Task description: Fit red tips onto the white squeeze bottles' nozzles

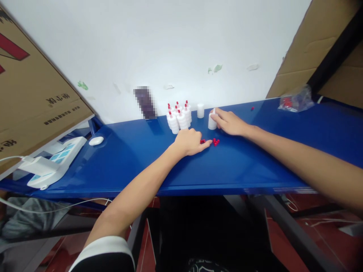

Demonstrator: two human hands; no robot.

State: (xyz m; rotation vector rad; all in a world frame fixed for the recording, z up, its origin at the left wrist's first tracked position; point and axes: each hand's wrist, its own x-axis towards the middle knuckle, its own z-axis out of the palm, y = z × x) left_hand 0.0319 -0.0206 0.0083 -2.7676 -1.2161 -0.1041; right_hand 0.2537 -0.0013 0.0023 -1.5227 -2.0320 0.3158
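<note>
Small red caps (216, 142) lie loose on the blue table. My left hand (188, 142) is low over the table beside them, one digit stretched out toward the caps and the other fingers bent; nothing shows held in it. More red caps partly show by its fingers. My right hand (230, 122) grips a white squeeze bottle (212, 124), upright, with a bare white nozzle. Behind my left hand stands a group of several white bottles (181, 120) with red-tipped nozzles. A plain white bottle (200, 111) without a visible nozzle stands between that group and my right hand.
A clear plastic bag (296, 100) with red pieces lies at the back right, near a single red cap (252, 108). A blurred dark object (146, 102) leans on the wall. At left are a white power strip (61, 162), a white oval case (96, 141) and a large carton (34, 87).
</note>
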